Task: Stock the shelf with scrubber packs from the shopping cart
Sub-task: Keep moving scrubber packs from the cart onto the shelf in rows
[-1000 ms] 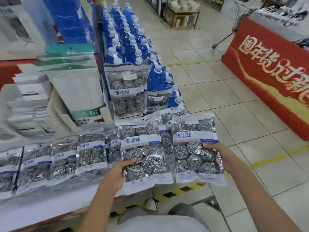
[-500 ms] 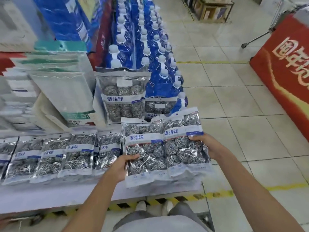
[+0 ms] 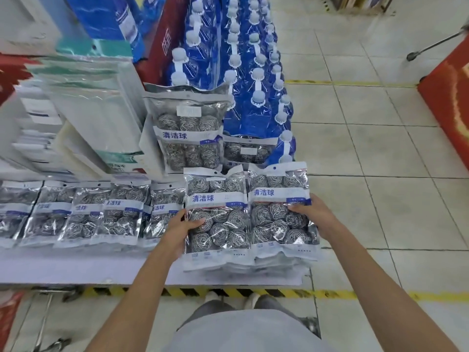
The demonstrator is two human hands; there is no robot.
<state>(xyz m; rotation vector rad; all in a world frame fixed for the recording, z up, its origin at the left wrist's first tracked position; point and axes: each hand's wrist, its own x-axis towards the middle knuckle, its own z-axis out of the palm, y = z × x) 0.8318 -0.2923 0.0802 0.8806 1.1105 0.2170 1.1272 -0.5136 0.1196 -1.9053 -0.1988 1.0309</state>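
Observation:
Two stacks of scrubber packs, clear bags of steel wool balls with a white and blue label, lie side by side at the right end of the low white shelf (image 3: pixel 76 270). My left hand (image 3: pixel 177 232) grips the left edge of the left stack (image 3: pixel 218 219), thumb on top. My right hand (image 3: pixel 314 214) grips the right edge of the right stack (image 3: pixel 276 214). A row of several more scrubber packs (image 3: pixel 83 214) lies flat to the left along the shelf. Two packs (image 3: pixel 187 133) stand upright behind. The shopping cart is hidden from view.
Blue pouches with white caps (image 3: pixel 253 80) stand in rows behind the stacks. White and green boxed goods (image 3: pixel 96 118) fill the back left. A red display stand (image 3: pixel 451 102) is at the right across tiled floor (image 3: pixel 368 161). Yellow-black tape (image 3: pixel 228 292) edges the shelf base.
Both hands have brought the two stacks down and together onto the shelf's right end. My view has tilted downward and closer to the shelf.

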